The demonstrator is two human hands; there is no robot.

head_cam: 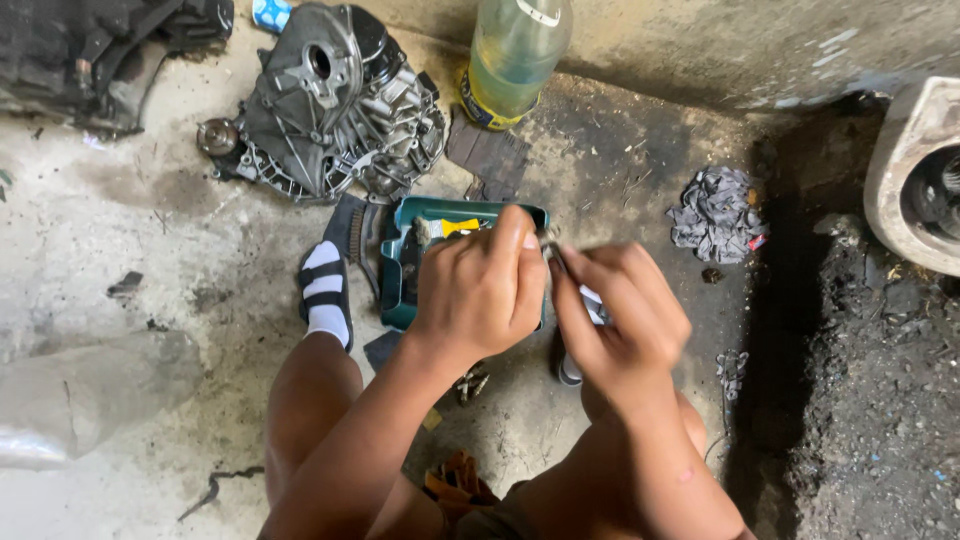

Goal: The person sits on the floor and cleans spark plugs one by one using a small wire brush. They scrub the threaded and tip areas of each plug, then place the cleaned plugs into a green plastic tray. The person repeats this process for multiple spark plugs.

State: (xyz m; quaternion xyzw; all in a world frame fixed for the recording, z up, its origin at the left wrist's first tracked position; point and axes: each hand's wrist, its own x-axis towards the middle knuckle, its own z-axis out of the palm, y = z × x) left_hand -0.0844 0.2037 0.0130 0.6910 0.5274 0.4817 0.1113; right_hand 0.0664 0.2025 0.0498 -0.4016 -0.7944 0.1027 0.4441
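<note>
left hand point(480, 290) curled over teal plastic tray point(400, 285), grip unclear | right hand point(620, 310) pinching small blurred metal bit point(553, 243), close for both-hands work

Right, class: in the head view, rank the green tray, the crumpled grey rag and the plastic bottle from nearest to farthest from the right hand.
1. Green tray: directly under the right hand.
2. Grey rag: on the floor to the right.
3. Bottle: at the top, farthest.

One bottle point(513, 58), one gearbox casing point(330, 105), one rag point(716, 213), two hands point(480, 290)
</note>
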